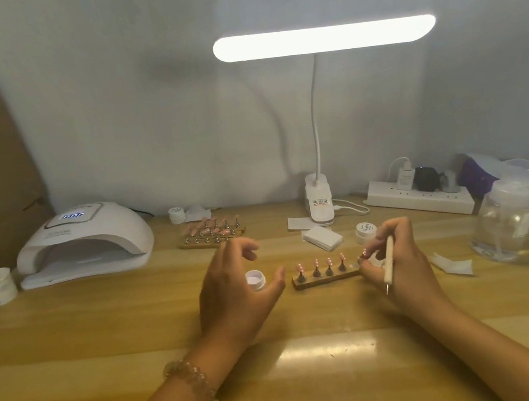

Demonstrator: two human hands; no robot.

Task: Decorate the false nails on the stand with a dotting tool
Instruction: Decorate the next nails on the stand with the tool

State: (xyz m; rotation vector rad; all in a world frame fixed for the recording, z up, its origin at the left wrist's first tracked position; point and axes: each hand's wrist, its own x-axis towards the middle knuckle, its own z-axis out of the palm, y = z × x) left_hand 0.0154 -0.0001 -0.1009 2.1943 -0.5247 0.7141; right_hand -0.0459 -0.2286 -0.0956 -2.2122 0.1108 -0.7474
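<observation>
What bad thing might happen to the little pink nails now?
The right hand holds the dotting tool with its fingers right at the end nail on the stand; any wet dots there might smear. The left hand curves close around the open jar and might knock it over.

Your right hand [400,258] covers the right end of the stand [324,279], so the last nail there shows only as a pink sliver at your fingertips. The metal tip of the dotting tool [389,263] is too small to tell whether it carries paint. The dots on the false nails [316,263] blur together. Your left hand [232,292] hides one side of the small open jar [255,278]. The digits on the nail lamp [84,242] are unreadable. Both forearms run off the bottom edge.
</observation>
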